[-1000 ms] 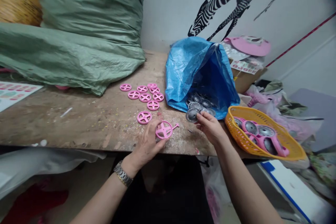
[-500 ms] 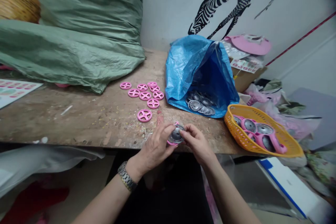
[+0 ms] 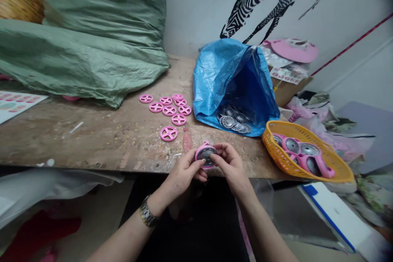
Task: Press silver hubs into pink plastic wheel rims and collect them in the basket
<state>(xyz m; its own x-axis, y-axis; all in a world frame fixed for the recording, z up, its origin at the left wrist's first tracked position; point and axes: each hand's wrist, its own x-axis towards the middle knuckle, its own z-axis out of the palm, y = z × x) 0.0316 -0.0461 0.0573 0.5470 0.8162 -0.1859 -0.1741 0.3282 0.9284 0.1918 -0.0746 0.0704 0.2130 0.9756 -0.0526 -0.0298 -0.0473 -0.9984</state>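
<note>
Between my two hands, just above the table's front edge, is a round pink plastic part [image 3: 198, 153] with a dark grey disc [image 3: 206, 154] seated in its face. My left hand [image 3: 186, 170] grips it from the left, thumb on the lower face and fingers behind. From the other side my right hand [image 3: 229, 166] holds it, thumb pressed on the disc and fingers curled round the rim. Several pink spoked wheels [image 3: 168, 133] lie flat on the table beyond my left hand. Grey discs [image 3: 229, 121] spill at the mouth of a blue bag [image 3: 211, 77].
At the right, a yellow basket [image 3: 344, 172] holds several pink parts with grey discs [image 3: 309, 150]. A large green sack [image 3: 104, 49] covers the back left of the wooden table [image 3: 101, 143]. Printed sheets [image 3: 18, 104] lie at the left edge. Bags and a box crowd the far right.
The grey disc, tilted over the pink part before, now sits in it. My left fingers have moved from the top of the part to its lower left side, thumb on its face.
</note>
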